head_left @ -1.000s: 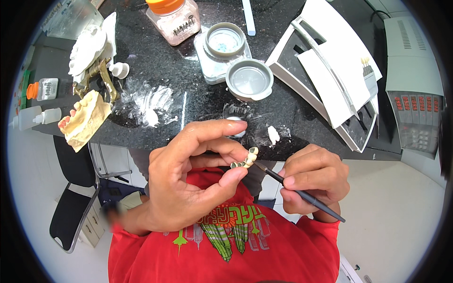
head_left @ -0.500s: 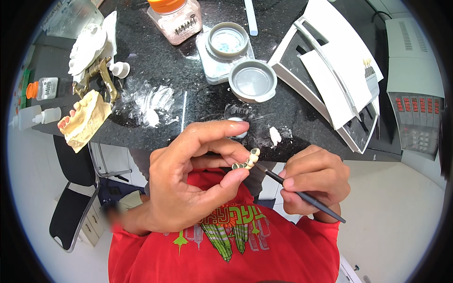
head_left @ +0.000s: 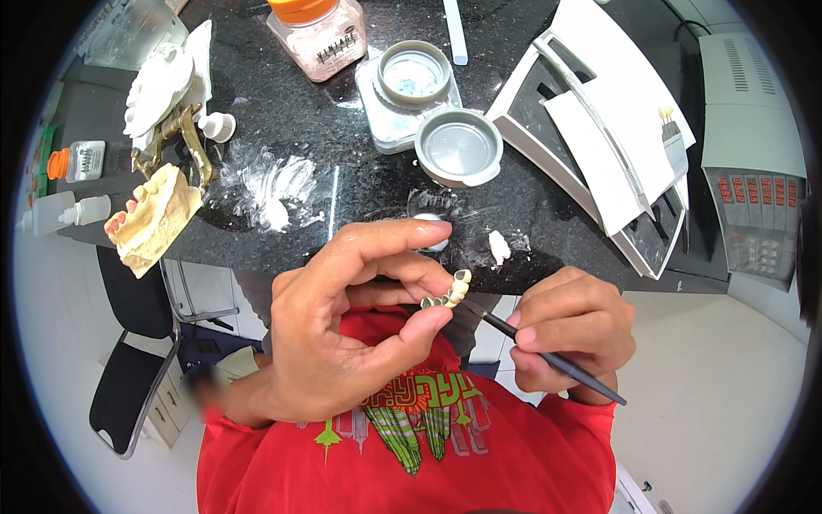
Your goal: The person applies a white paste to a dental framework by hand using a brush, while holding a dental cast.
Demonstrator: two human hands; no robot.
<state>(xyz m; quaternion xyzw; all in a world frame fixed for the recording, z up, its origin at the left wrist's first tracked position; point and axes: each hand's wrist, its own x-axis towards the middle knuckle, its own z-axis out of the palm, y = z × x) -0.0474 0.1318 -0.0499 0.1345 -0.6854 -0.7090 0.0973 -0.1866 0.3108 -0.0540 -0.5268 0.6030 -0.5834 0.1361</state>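
My left hand (head_left: 347,321) pinches a small cream-coloured dental bridge (head_left: 451,289) of several tooth units between thumb and fingers, held in front of my chest just below the black counter's edge. My right hand (head_left: 572,332) grips a thin dark brush (head_left: 548,356) like a pen. The brush tip reaches up-left and meets the lower right side of the bridge.
The black granite counter (head_left: 342,137) carries a yellow plaster jaw model (head_left: 154,218), a brass articulator with white plaster (head_left: 167,103), spilled white powder (head_left: 274,184), an orange-lidded jar (head_left: 317,32), two round grey dishes (head_left: 458,146), a white open case (head_left: 599,128), small dropper bottles (head_left: 73,163). A grey machine with red digits (head_left: 753,171) stands right.
Almost nothing moves. My right hand and the brush shift very slightly; the bridge stays pinched in the same place.
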